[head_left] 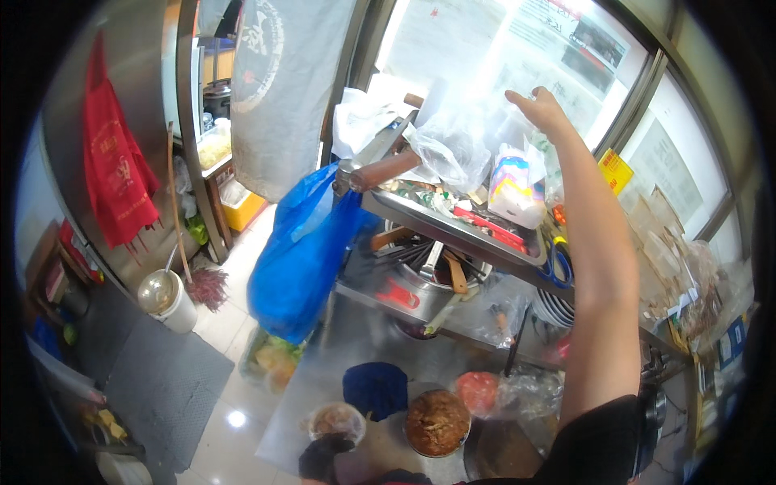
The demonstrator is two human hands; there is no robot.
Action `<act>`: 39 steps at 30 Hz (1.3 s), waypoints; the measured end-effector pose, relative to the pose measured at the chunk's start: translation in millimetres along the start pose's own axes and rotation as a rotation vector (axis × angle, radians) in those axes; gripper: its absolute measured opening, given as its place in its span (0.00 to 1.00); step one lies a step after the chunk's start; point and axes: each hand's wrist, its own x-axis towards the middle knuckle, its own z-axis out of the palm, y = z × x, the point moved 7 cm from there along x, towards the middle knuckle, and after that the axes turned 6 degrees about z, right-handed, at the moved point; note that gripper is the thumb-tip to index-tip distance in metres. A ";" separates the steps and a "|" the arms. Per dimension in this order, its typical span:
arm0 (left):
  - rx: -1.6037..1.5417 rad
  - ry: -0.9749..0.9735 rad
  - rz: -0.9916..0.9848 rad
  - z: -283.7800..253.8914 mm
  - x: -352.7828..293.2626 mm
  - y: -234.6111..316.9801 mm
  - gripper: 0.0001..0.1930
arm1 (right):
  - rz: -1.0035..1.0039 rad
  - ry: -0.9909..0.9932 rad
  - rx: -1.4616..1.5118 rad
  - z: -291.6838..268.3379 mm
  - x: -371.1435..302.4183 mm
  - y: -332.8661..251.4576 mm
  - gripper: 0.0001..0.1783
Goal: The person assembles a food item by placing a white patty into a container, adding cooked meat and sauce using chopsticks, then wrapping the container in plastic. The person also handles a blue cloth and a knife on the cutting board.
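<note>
"Where's the left hand?"
"Black-gloved left hand (323, 459), by the near rim of a clear bowl (360, 425) on the worktop (322, 376). The bowl lies at its one o'clock; whether it grips, I can't tell."
"Long axis?"
"None, roughly round."
"And the right hand (537, 109)?"
"Raised far at one o'clock, clear plastic bag (455, 149) at its eight. Grip unclear; left is nearer the bowl."
</note>
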 end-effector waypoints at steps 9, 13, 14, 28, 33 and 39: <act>-0.312 0.697 0.339 -169.4 168.2 126.7 0.29 | -0.567 -0.454 0.469 -64.5 -162.1 -136.0 0.41; -0.402 0.699 0.673 -203.9 199.1 194.0 0.33 | -0.822 -0.984 0.321 -35.7 -312.2 -185.8 0.40; -0.408 0.672 0.672 -204.1 198.7 196.6 0.33 | -0.833 -1.121 0.336 -32.7 -334.8 -186.5 0.42; -0.075 -0.076 0.296 -34.4 53.5 16.9 0.24 | -0.570 -0.011 -0.301 33.3 -47.6 -111.2 0.10; -1.116 -0.165 -0.539 35.0 0.4 -33.0 0.28 | -0.687 -0.029 -0.448 30.1 -48.3 -126.1 0.09; -1.184 -0.173 -0.565 27.0 -18.3 -19.0 0.29 | -0.817 0.008 -0.565 29.2 -51.2 -131.6 0.05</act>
